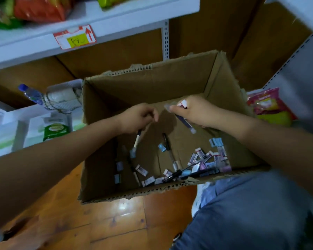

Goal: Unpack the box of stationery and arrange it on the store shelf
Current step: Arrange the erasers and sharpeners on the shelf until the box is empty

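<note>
Basically both hands are down inside the cardboard box (170, 83), gathering stock before anything goes to the shelf. Left hand (137, 118), approx 10 o'clock from box centre, has fingers curled, pinching a pen (136, 141) that hangs tip-down. Right hand (195, 110), at 1 o'clock, grips a blue pen (185, 123) plus a small eraser pack (183, 103) w/ fingers closed round them, prob. collecting several per trip. Loose erasers (206, 159) & pens (168, 148) lie on the box floor at 5 o'clock. Box walls hem in the wrists; white shelf (116, 20) at 12 o'clock already holds snack bags (42, 8).
</note>
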